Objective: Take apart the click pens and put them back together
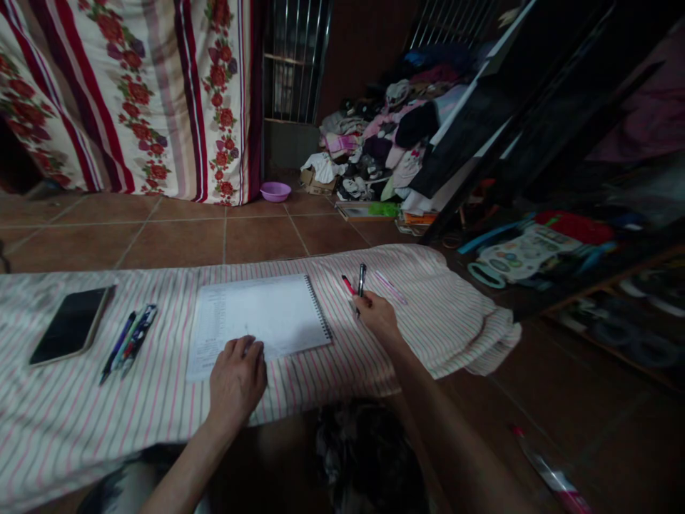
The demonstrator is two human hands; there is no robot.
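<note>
A spiral notebook (262,314) lies open-faced on the striped cloth, its coil along the right side and some print on the left of the page. My left hand (238,375) rests on the notebook's lower edge, palm down, fingers loosely bent and holding nothing. To the right of the coil, my right hand (377,314) pinches a black pen (362,277) that points upward. A red pen (349,285) touches or lies beside those same fingers; I cannot tell whether it is gripped too. Just beyond them a pink-and-white pen (391,286) lies on the cloth.
Several pens (128,341) and a dark-screened phone (71,325) lie left of the notebook on the striped cloth (300,385). Across the tiled floor (187,232) are a purple basin (275,191), a heap of clothes (396,135) and a floral curtain (160,93). A colourful bag (529,250) sits at right.
</note>
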